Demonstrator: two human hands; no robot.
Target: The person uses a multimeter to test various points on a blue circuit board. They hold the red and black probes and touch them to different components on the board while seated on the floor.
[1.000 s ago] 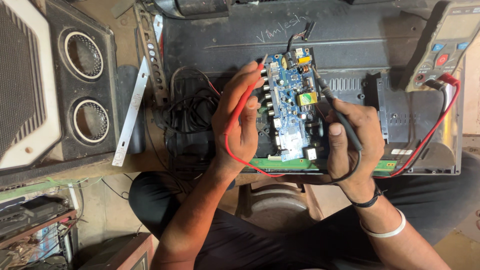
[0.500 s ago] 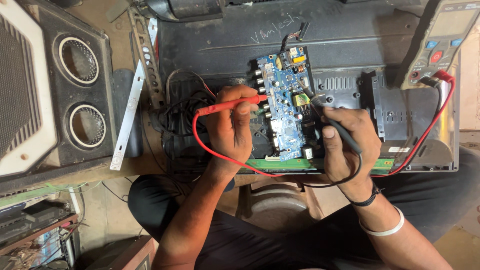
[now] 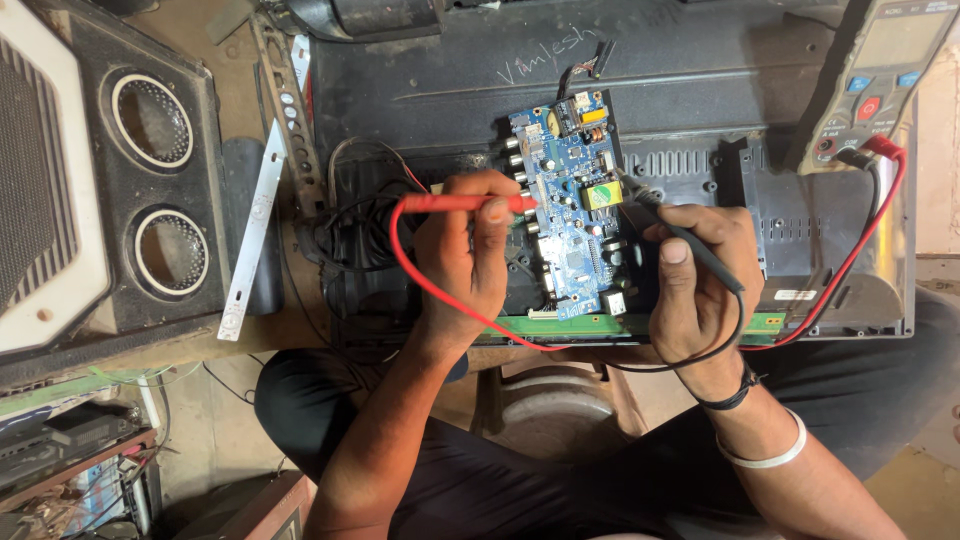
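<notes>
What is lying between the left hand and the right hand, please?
In the head view, the blue circuit board lies between the left hand and the right hand; the red probe and black probe both touch it.

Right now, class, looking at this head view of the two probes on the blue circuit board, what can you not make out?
- Red probe tip: too small to tell which contact it touches.
- Black probe tip: likewise, beside the yellow component.
- Multimeter screen: cut off by the top edge, reading unreadable.
- Circuit board left edge: partly hidden by the left hand.
- Right hand covers the housing beneath.
</notes>
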